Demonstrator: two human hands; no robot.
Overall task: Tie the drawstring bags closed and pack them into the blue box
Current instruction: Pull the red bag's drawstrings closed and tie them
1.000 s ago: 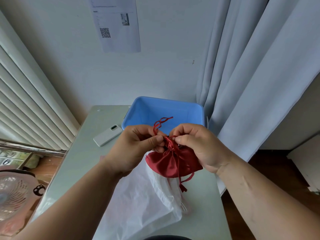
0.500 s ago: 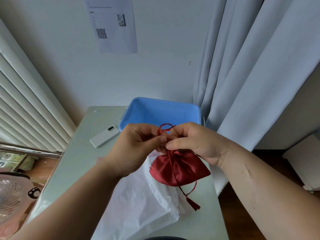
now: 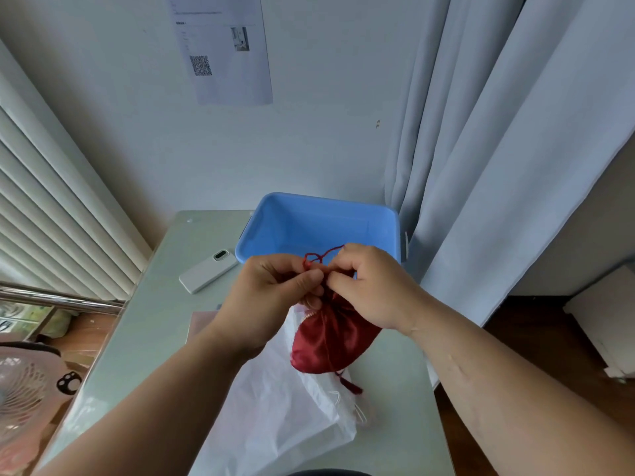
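Note:
A red satin drawstring bag [image 3: 331, 341] hangs in the air above the table, just in front of the blue box [image 3: 275, 221]. Its neck is gathered between my hands. My left hand [image 3: 275, 297] pinches the red cord [image 3: 321, 256] at the neck with thumb and fingers. My right hand [image 3: 372, 290] pinches the same cord from the right, and a loop of it stands up above my fingers. A red tassel [image 3: 350, 384] dangles below the bag. What shows of the blue box's inside is bare.
A white plastic bag [image 3: 285, 413] lies on the table under the red bag. A white phone [image 3: 208, 275] rests left of the box. Curtains [image 3: 498, 166] hang right of the table, blinds [image 3: 51, 218] on the left, a pink fan [image 3: 24, 400] at lower left.
The red bag has swung and now hangs tilted toward the lower left. The cord loop above my fingers has changed shape as both hands work it. The tassel sits closer under the bag.

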